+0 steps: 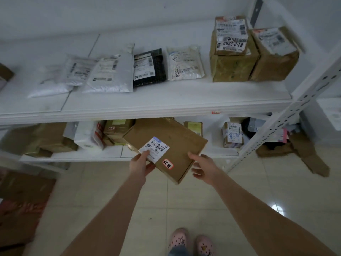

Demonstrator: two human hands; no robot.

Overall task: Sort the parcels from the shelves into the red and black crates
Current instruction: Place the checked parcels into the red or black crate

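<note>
— Where's the parcel?
— A flat cardboard parcel (pixel 177 145) tilts at the lower shelf's (pixel 110 154) front edge. The left hand (pixel 141 163) pinches its labelled corner; the right hand (pixel 203 167), fingers spread, waits beside its right edge.

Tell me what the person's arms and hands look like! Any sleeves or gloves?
The left arm and right arm are bare as far as the picture shows: no sleeves in sight. The left hand and right hand wear no gloves, and I see no watch, bracelet or ring.
</note>
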